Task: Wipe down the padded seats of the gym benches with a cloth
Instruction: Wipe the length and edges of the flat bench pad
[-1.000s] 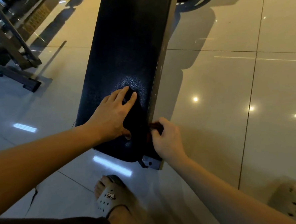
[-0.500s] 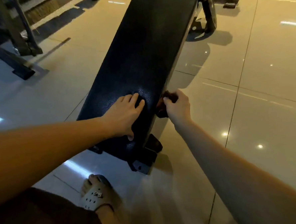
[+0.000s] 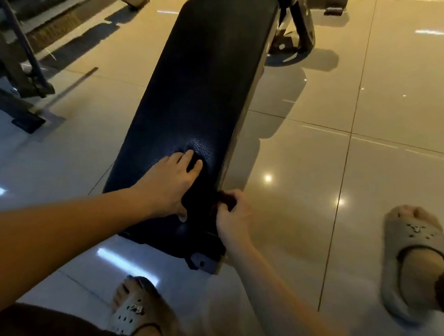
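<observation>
A long black padded bench seat point(image 3: 205, 85) runs from the lower middle toward the top of the view. My left hand point(image 3: 173, 182) rests flat on the near end of the pad with its fingers spread. My right hand point(image 3: 233, 215) grips a small dark reddish cloth point(image 3: 224, 200) and holds it against the right side edge of the seat near the front corner. Most of the cloth is hidden inside my fingers.
The bench's metal bracket point(image 3: 203, 262) sticks out under the near end, and its rear leg point(image 3: 302, 25) stands at the top. A machine frame point(image 3: 15, 84) sits on the glossy tiled floor at the left. My sandalled feet point(image 3: 136, 310) point(image 3: 413, 257) flank the bench end.
My right hand has slid the cloth back along the seat's right edge toward the near corner. The left hand stays pressed on the pad. The view has tilted and my right foot has come into sight.
</observation>
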The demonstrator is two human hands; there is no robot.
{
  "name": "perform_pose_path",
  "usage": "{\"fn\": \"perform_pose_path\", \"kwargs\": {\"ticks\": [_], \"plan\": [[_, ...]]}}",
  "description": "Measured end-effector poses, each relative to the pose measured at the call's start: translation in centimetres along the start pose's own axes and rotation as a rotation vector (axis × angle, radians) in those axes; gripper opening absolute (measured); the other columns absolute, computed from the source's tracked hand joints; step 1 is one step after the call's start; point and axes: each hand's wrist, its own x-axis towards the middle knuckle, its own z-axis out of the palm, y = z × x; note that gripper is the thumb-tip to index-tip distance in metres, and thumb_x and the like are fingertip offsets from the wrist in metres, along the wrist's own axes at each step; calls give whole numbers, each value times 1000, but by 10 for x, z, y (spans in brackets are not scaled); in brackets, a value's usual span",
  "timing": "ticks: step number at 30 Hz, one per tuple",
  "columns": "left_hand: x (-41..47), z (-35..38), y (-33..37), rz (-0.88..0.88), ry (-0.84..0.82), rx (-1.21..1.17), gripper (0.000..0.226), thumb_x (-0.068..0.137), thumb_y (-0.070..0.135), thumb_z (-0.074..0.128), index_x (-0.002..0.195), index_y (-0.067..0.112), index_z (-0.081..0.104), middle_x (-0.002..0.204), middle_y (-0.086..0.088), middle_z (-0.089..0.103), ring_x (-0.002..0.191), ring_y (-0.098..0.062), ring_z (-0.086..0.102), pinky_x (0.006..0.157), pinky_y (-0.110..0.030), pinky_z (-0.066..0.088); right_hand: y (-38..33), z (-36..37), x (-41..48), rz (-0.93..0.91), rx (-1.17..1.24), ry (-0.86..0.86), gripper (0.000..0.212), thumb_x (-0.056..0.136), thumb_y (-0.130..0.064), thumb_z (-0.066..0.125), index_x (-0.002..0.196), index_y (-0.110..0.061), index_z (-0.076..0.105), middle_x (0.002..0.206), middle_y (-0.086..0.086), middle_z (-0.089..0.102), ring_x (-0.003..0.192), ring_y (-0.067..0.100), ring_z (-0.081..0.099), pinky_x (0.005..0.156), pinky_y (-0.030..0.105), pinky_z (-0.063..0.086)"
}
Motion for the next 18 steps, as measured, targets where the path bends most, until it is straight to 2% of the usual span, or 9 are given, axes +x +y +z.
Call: {"fn": "perform_pose_path", "kwargs": {"ticks": [2,4,8,13,15,16,18], "plan": [[2,-1,1,-6,-7,3,135,66,70,80,161,10,4,167,-24,5,152,-40,15,123,-46,21,-14,-2,21,-21,-57,44,17,95,-6,57,98,-21,65,84,-6,65,77,12,62,59,11,41],[2,0,2,-14,-17,-17,134,68,67,81,161,10,3,167,-23,4,153,-40,13,124,-46,19,-33,-10,54,-63,-77,106,13,95,-9,60,98,-20,66,86,-5,66,84,17,64,69,21,44],[2,5,-1,-12,-4,-36,133,69,65,81,162,12,2,168,-22,1,154,-38,10,124,-47,18,-46,-18,81,-113,-37,117,11,96,-14,63,95,-25,63,84,-10,64,86,14,64,78,30,53],[4,7,-2,-17,-7,-38,130,73,68,78,162,14,1,168,-20,1,154,-38,10,124,-46,18,15,-10,7,-28,-55,-171,12,97,-10,62,93,-22,64,86,-6,66,81,9,64,71,19,53],[4,7,-2,-13,-10,-43,128,74,68,76,162,15,0,168,-20,0,155,-37,10,124,-46,18,18,-10,-4,1,-39,-187,11,96,-9,63,90,-18,64,83,-5,66,76,6,63,67,16,52],[4,6,-2,-11,-9,-42,127,74,68,76,163,15,1,168,-19,1,154,-37,10,124,-47,18,12,-10,2,21,-10,-163,12,96,-10,63,88,-19,64,82,-3,66,75,6,64,68,19,54],[3,6,-4,-7,-4,-50,127,72,67,78,163,17,4,169,-19,2,154,-38,11,123,-48,21,-7,-10,31,43,43,-78,12,95,-14,64,87,-22,63,83,1,69,78,14,67,75,35,60]]}}
